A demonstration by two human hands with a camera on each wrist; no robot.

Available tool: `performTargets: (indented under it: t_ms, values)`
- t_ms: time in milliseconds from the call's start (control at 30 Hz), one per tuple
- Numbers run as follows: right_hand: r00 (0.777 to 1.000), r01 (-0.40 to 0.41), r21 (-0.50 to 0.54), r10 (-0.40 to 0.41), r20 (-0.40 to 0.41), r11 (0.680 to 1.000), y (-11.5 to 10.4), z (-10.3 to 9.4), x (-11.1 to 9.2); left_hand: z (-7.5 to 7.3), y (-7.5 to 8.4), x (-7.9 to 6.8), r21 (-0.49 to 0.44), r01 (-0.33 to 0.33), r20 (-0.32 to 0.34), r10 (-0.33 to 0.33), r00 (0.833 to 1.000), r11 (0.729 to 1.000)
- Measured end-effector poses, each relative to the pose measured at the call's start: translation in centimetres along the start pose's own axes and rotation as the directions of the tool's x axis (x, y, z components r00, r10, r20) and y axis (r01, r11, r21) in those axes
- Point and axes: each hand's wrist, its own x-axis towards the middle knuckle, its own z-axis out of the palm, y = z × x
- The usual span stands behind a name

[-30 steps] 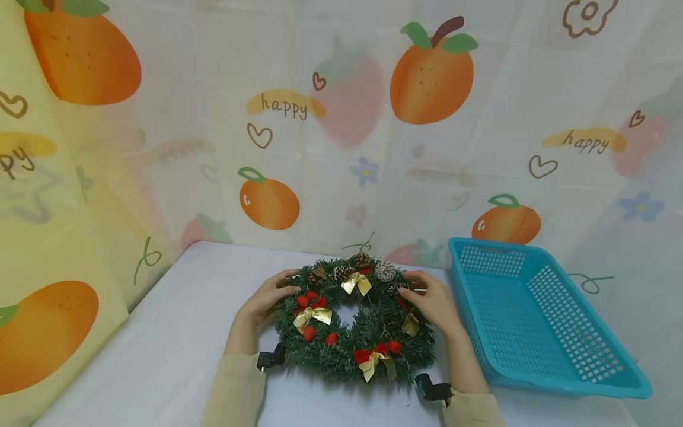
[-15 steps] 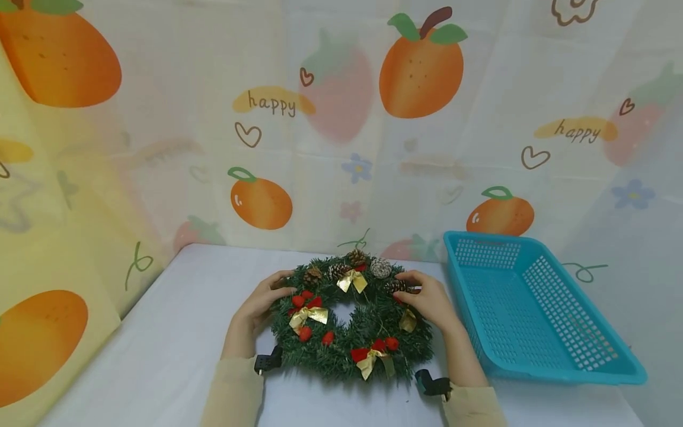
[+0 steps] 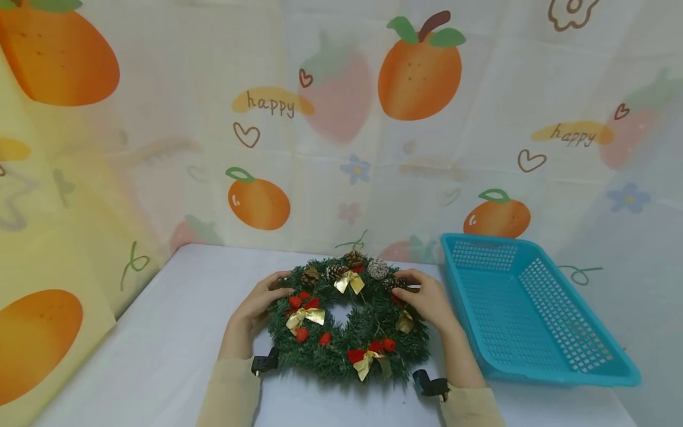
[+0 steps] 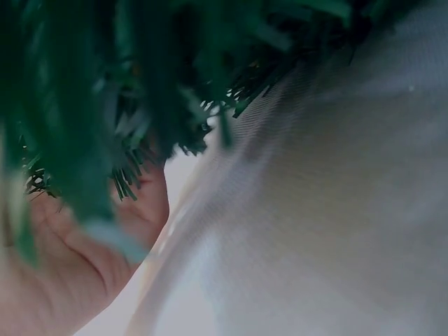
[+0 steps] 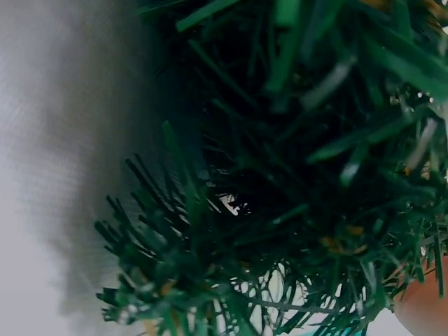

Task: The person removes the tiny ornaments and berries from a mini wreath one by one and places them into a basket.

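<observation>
A green Christmas wreath (image 3: 365, 323) lies in front of the person. It carries pine cones (image 3: 377, 269), gold bows (image 3: 349, 281) and red berries (image 3: 302, 335). At its left rim, the left hand (image 3: 260, 301) grips the foliage, thumb on top and fingertips partly hidden by it. On the opposite rim the right hand (image 3: 431, 299) holds the wreath by a pine cone, thumb and fingers curled around the edge. Green needles (image 4: 154, 77) hang over the left palm (image 4: 84, 255) in the left wrist view. Dense needles fill the right wrist view, with a bit of right hand (image 5: 425, 308) at the corner.
A blue plastic basket (image 3: 552, 379) with perforated sides stands to the right, close to the right forearm. White cloth covers the table (image 3: 187, 308). A fruit-print curtain (image 3: 331, 190) hangs behind the table and along the left side.
The head view has shifted slightly, so everything sits a little further left in it. Both hands stay at the wreath's rim, and the wreath has barely moved.
</observation>
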Motion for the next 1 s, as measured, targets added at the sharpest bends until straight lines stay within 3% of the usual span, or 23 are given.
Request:
performTargets:
  t_ms: [600,1000]
  values:
    - [0.999,0.028,-0.007,-0.028,-0.029,1.000,-1.4,-1.2,0.5,-0.6,0.1,-0.4,0.017,0.014,0.006,-0.014,1.000,1.000]
    - [0.994,0.058,0.011,-0.057,-0.097,0.998,-2.9,-3.5,0.2,0.0,-0.1,-0.1,0.013,0.012,-0.030,-0.012,0.999,1.000]
